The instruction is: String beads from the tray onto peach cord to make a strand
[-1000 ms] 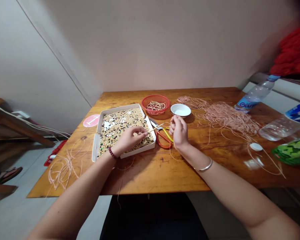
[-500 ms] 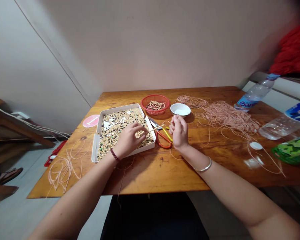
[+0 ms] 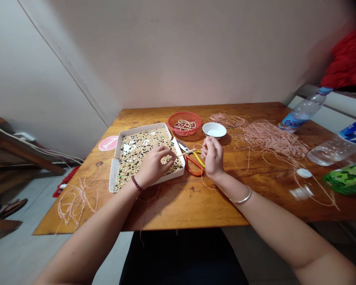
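Observation:
My left hand point(image 3: 156, 164) is over the right part of a white box tray point(image 3: 146, 128) of small beads point(image 3: 138, 160), mostly cream with black and a few green. Its thumb and forefinger are pinched at the end of a thin pale cord point(image 3: 182, 154), which stretches across toward my right hand point(image 3: 213, 155). That hand is closed, its fingers curled around the cord; the exact grip is hidden. A loose strand curves down below it onto the table. Under the cord lie scissors point(image 3: 195, 169) with orange and yellow handles, close to the tray's right side.
Behind are a red basket point(image 3: 184, 115) holding beaded strands and a white bowl point(image 3: 214, 130). A heap of pink cord point(image 3: 269, 136) spreads to the right, near plastic bottles point(image 3: 296, 114) and a white cap point(image 3: 304, 173). More cord point(image 3: 74, 204) lies at the left table edge.
Hardly anything differs. Both hands keep the same pose and place, with the cord still stretched between them; the view has shifted very slightly.

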Demonstrator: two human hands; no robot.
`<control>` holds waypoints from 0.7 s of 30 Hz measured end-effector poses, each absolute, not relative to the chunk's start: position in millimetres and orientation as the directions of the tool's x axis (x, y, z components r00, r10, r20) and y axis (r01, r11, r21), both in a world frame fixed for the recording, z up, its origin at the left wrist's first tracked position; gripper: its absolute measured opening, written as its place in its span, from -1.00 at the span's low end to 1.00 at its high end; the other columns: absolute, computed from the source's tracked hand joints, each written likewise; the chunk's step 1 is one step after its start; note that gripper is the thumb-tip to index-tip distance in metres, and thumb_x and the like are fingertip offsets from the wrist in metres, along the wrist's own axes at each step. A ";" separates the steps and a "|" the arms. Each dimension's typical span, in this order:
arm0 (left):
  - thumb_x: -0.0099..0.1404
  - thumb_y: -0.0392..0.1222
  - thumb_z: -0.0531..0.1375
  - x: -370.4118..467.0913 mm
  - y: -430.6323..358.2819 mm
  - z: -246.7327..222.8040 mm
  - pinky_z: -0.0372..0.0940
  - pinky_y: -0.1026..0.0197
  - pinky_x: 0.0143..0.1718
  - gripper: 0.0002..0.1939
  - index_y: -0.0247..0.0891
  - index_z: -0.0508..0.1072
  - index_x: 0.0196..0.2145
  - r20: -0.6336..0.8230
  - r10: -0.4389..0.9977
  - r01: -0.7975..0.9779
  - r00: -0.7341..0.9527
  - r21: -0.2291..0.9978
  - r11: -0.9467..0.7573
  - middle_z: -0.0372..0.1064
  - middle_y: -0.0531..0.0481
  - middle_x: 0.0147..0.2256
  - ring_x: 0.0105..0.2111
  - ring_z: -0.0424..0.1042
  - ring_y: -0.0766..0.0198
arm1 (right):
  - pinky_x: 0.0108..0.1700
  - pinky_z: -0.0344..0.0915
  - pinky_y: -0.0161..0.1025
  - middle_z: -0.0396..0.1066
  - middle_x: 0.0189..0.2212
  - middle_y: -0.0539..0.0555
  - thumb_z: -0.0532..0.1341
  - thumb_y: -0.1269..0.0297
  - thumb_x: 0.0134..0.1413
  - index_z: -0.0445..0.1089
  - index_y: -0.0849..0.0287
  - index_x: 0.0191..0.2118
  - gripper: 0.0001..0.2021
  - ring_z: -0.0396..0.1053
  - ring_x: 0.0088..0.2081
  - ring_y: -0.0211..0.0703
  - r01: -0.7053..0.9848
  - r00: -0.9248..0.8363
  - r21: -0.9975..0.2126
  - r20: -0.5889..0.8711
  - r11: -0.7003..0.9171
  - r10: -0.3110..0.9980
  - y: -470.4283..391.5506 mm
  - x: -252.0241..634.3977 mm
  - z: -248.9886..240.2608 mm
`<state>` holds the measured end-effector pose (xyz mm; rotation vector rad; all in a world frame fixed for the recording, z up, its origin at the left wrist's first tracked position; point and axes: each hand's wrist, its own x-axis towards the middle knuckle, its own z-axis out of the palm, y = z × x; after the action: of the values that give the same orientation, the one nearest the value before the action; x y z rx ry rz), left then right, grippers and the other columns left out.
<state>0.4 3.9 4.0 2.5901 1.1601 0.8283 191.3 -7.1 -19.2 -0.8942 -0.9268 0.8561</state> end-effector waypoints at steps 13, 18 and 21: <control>0.29 -0.16 0.11 0.1 4.8 2.4 0.24 0.18 -0.20 -0.83 -0.22 0.48 -0.34 0.420 0.723 0.629 0.549 0.363 -0.688 0.39 -0.03 -0.30 -0.30 0.33 0.26 | -0.62 -0.16 -0.36 -0.15 -0.66 -0.15 0.07 0.03 0.15 0.00 0.11 -0.53 -0.64 -0.18 -0.65 -0.37 -0.219 0.371 -0.901 0.277 0.374 0.886 -8.8 190.6 -15.8; 0.30 -0.14 0.11 0.5 4.9 1.8 0.24 0.17 -0.20 -0.82 -0.22 0.48 -0.34 0.432 0.715 0.630 0.550 0.346 -0.695 0.39 -0.03 -0.31 -0.30 0.33 0.25 | -0.63 -0.18 -0.36 -0.15 -0.66 -0.16 0.08 0.03 0.14 -0.02 0.11 -0.53 -0.63 -0.19 -0.66 -0.38 -0.231 0.383 -0.890 0.288 0.393 0.878 -7.5 191.7 -16.6; 0.29 -0.15 0.12 0.1 5.7 0.5 0.25 0.17 -0.20 -0.83 -0.22 0.48 -0.34 0.435 0.711 0.631 0.552 0.340 -0.697 0.39 -0.03 -0.31 -0.30 0.33 0.26 | -0.64 -0.21 -0.35 -0.16 -0.68 -0.16 0.08 0.04 0.15 -0.01 0.11 -0.54 -0.63 -0.20 -0.66 -0.38 -0.237 0.390 -0.884 0.293 0.403 0.873 -6.8 193.3 -16.5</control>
<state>0.1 5.7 0.5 2.6379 1.1485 0.8395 193.3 -6.8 -16.5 -0.8677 -0.8849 0.8308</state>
